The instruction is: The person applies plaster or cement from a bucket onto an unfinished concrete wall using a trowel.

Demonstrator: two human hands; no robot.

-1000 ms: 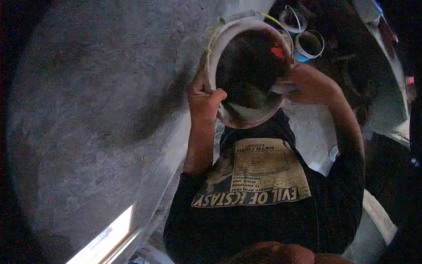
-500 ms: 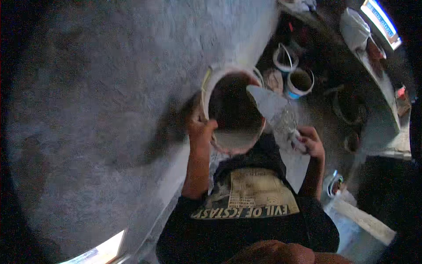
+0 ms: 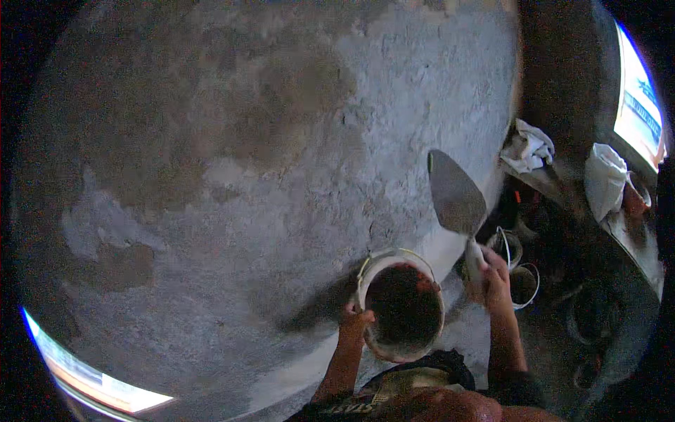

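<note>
- Nearest, just in front of the person's dark shirt point(image 3: 422, 376), a round, pale-rimmed bucket point(image 3: 390, 347) is held with its mouth toward the viewer. Its inside is dark with a reddish patch near the upper right; what else it contains, I cannot tell.
- The left hand point(image 3: 358, 316) grips the bucket's left edge, thumb over the rim; the other fingers are mostly hidden.
- The right hand point(image 3: 494, 280), to the right of the bucket, has its fingers curled around the handle of a trowel.
- The trowel point(image 3: 457, 193) points away from the person, its broad grey blade before the wall; whether they touch, I cannot tell.
- Beyond the right hand stand a pail point(image 3: 522, 305) with a thin handle and, next to it, another container point(image 3: 517, 247); their contents are too dark to tell.
- Farther off are a white sack point(image 3: 606, 179) and crumpled pale material point(image 3: 527, 148).
- A rough, patchy grey wall point(image 3: 281, 211) fills the left and centre.
</note>
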